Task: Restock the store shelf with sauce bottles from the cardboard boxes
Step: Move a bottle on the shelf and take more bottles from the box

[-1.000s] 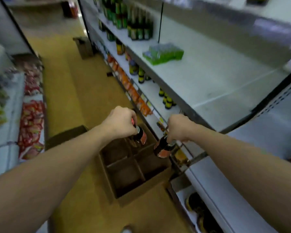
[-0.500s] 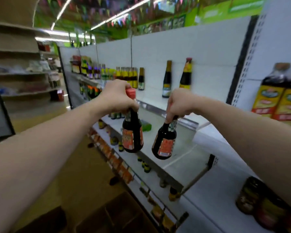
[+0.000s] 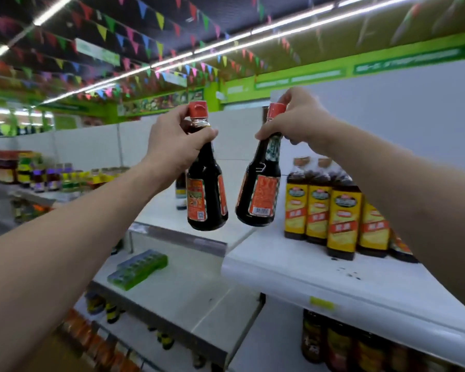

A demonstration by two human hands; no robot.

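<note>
Change: both arms have risen since half a second ago, and the two bottles now hang level with the top shelf instead of in front of the shelf below it.
Left arm: reaches forward and up from 8 o'clock, with the left hand just left of centre.
Left grip: closed, fingers and thumb curled round the neck of the left bottle just under its red cap. The bottle hangs almost upright.
Right arm: comes in from 4 o'clock, with the right hand bent down at the wrist.
Right grip: closed, fingertips pinching the cap and neck of the right bottle. The bottle is tilted, its base swung toward 7 o'clock.
Bottles: both in the air, bases close but apart, at 9 o'clock of the yellow-labelled bottles standing on the top shelf.
Lower shelf: a green pack lies at 7 o'clock.
</note>
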